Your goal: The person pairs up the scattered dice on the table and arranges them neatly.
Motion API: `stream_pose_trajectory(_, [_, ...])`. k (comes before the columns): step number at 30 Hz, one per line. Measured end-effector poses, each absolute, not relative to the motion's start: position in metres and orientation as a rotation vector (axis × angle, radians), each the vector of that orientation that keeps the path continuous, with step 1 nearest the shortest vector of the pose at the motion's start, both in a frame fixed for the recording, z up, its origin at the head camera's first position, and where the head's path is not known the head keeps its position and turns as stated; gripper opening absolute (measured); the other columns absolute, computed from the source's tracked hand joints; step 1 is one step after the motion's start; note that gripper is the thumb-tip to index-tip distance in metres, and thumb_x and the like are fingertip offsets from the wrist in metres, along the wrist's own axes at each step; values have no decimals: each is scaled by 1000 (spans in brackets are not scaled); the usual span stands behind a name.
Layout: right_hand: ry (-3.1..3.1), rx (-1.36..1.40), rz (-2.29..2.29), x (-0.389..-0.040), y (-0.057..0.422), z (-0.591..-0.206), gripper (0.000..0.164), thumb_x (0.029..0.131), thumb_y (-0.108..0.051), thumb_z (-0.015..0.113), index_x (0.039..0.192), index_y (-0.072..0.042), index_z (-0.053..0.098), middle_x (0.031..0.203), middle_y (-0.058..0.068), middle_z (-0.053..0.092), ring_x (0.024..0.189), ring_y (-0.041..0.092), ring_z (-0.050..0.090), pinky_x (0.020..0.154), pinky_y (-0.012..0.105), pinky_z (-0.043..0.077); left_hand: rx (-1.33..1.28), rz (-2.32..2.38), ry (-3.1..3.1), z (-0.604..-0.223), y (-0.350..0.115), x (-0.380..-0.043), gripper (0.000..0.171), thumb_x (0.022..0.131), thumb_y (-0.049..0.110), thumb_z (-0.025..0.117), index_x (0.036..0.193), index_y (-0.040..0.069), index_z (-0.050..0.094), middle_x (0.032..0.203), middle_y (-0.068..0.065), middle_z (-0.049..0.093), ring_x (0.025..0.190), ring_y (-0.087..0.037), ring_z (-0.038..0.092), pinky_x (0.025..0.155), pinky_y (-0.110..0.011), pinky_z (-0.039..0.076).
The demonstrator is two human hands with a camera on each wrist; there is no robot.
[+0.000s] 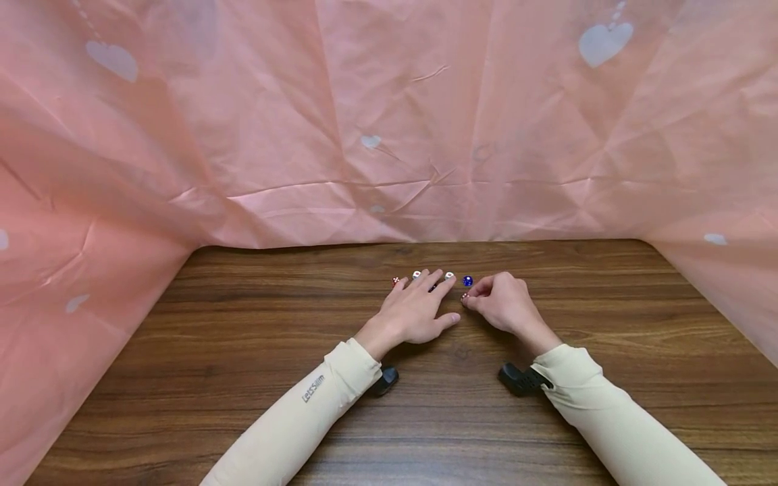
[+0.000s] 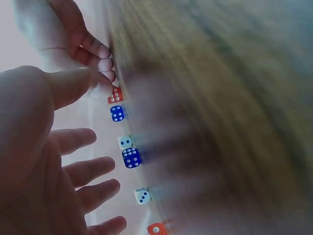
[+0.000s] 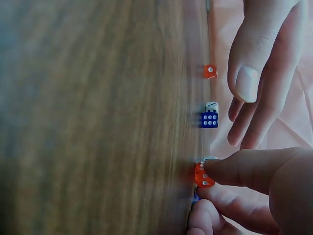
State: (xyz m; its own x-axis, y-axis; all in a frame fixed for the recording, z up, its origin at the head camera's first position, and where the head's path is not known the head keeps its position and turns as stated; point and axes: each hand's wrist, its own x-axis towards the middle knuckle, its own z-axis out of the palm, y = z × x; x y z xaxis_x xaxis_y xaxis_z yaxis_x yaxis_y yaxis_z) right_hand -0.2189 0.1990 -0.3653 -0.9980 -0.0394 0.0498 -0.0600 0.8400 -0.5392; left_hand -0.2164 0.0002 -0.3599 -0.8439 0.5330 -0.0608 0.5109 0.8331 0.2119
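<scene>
My right hand [image 1: 506, 302] pinches a red die [image 3: 204, 175] between thumb and fingertips, low over the table. Just beyond it, a blue die [image 1: 468, 280] sits on the wood. My left hand [image 1: 418, 314] stretches out with its fingers straight and spread, holding nothing. Around those fingertips are a white die [image 1: 449, 275], a second white die [image 1: 416, 275] and another blue die [image 2: 131, 158], the blue one mostly hidden by the fingers in the head view. Off the far left of that hand lies another red die [image 1: 396, 281].
The dark wood-grain table [image 1: 255, 324] has a pink curtain [image 1: 395, 121] with pale hearts along its back and sides. A black wrist device [image 1: 523, 379] shows under the right cuff, and a second black device [image 1: 384, 383] under the left cuff.
</scene>
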Motion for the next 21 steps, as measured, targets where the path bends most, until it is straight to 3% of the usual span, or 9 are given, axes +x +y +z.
stream_pose_trajectory(9, [-2970, 128, 887, -206, 199, -365, 17, 92, -32, 79, 91, -16, 84, 85, -2, 81, 93, 26, 71, 79, 37, 51, 858, 334, 2937, -359, -12, -206, 72, 107, 54, 55, 168, 25, 31, 175, -5, 33, 163, -29, 31, 130, -58, 28])
stream_pose_trajectory(21, [-2981, 186, 895, -191, 197, -364, 16, 92, -33, 80, 91, -17, 84, 82, -5, 80, 86, 16, 70, 78, 35, 51, 767, 488, 2866, -357, -23, -181, 72, 104, 55, 59, 165, 21, 40, 172, -5, 39, 159, -23, 39, 122, -52, 40])
